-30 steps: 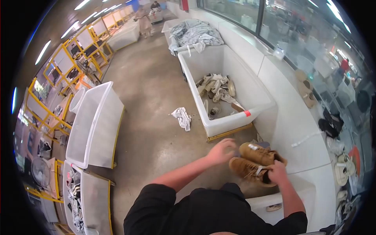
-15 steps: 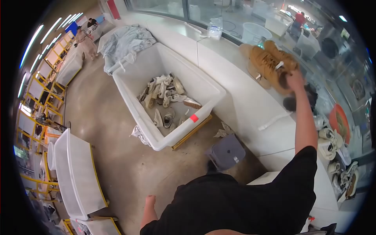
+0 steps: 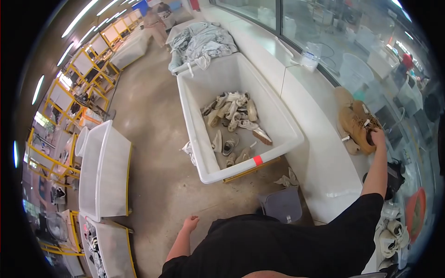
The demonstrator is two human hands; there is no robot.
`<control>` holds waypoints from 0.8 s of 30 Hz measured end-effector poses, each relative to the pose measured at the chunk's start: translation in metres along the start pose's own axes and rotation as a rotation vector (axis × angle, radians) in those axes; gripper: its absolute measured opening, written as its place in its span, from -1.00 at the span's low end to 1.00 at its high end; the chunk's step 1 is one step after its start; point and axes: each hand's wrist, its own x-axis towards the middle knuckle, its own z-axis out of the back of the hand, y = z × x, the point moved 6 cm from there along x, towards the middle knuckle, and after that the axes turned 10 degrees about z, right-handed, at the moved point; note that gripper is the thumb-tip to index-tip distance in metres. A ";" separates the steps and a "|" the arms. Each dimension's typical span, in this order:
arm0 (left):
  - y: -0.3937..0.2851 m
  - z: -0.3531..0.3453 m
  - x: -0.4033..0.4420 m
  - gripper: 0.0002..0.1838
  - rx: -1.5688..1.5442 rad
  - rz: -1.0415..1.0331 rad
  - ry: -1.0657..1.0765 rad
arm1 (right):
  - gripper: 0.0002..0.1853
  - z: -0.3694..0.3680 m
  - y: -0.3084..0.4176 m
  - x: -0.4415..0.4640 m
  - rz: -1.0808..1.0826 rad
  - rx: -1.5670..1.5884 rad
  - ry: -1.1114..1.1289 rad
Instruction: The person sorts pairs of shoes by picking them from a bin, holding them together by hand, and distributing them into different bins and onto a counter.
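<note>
My right hand [image 3: 378,137] reaches to the ledge by the window and grips a tan lace-up shoe [image 3: 354,124] at its ankle opening; some fingers are hidden inside. A second tan shoe [image 3: 364,111] stands against it on the far side. Paler beige footwear [image 3: 343,97] lies beside and behind the pair. My left hand [image 3: 190,223] hangs low over the floor, holding nothing, with its fingers loosely apart. Dark shoes [image 3: 394,178] sit on the ledge close to my right forearm.
A big white tub [image 3: 204,177] holds several dirty pale shoes. Behind it is grey cloth [image 3: 204,41] heaped in another tub. A grey bin [image 3: 280,206] stands beside the ledge. More white tubs [image 3: 104,171] line the left. A person [image 3: 155,25] stands far back.
My view has turned, shifting the scene. The tan shoes now rest lower and steadier on the ledge, with my right hand still at them. My left hand has come a little forward.
</note>
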 end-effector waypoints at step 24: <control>-0.041 0.026 0.165 -0.72 1.072 -0.683 0.326 | -0.65 -0.260 0.161 -0.922 -0.421 0.119 0.313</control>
